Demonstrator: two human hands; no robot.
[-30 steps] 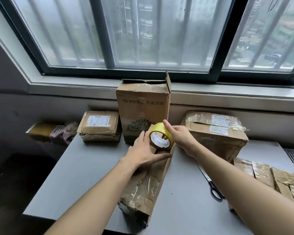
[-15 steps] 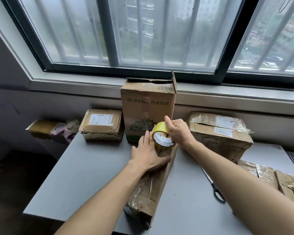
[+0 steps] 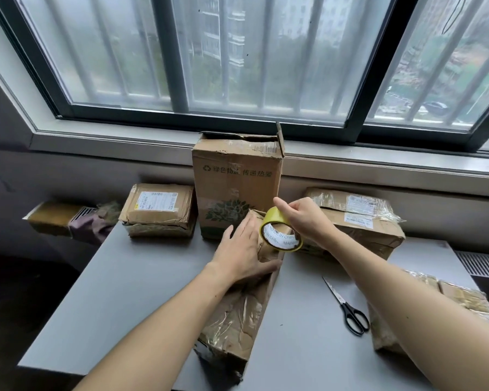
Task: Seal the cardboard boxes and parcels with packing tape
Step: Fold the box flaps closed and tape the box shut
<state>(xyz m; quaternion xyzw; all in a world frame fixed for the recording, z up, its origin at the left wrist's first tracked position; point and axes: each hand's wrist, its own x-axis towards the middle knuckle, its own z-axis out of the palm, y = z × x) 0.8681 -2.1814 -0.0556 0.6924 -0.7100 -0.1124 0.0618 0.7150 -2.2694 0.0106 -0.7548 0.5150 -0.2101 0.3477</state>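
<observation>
Hardly anything had been shifted since a second earlier: the tape roll was found where it had been, just in front of the tall box, low at that box's right corner. The roll's yellow band was clamped in the grip of the right hand, with fingers curled over its top and the printed white core turned toward the camera. The long parcel was laid on the desk from the foot of the tall box toward the camera. The left hand was pressed flat on the parcel's far end, directly in front of the tall box, with fingers straight, the thumb spread across the top face, and its grip left apart around nothing. Whether the roll was touching that far end or held just above it could not be told. A labelled parcel was set just left of the tall box, and a film-wrapped box just right of it. Black-handled scissors were laid well in front and to the right of the tall box, and taped parcels farther right still, partly hidden by the right forearm.
</observation>
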